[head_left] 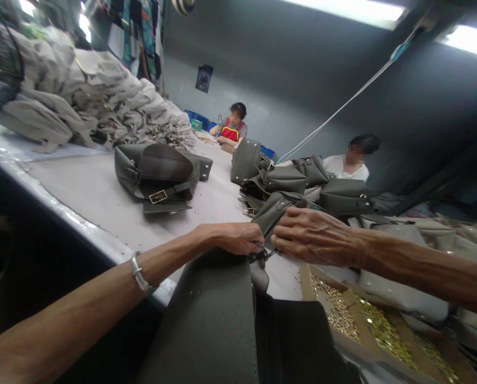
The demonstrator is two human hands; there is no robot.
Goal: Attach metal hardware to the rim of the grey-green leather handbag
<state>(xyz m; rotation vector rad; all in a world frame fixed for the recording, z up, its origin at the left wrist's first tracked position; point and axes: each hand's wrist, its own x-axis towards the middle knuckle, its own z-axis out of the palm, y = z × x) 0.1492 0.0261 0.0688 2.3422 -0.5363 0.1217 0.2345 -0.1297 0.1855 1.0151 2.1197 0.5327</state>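
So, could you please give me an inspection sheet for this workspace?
Surface: pale-topped table, dark specks scattered on it.
Work items: dark bag in front of the person; gold-coloured metal pieces in cardboard boxes.
Clutter: another dark bag lies farther left, piled bags ahead, a pale heap at far left.
Hands: left hand closed on the dark bag's upper end; right hand beside it, fingers curled, exact grip unclear.
Cables: white cord slants down towards the piled bags; nothing else seen.
Surroundings: red-aproned co-worker, white-topped co-worker, fan, lit tubes overhead.
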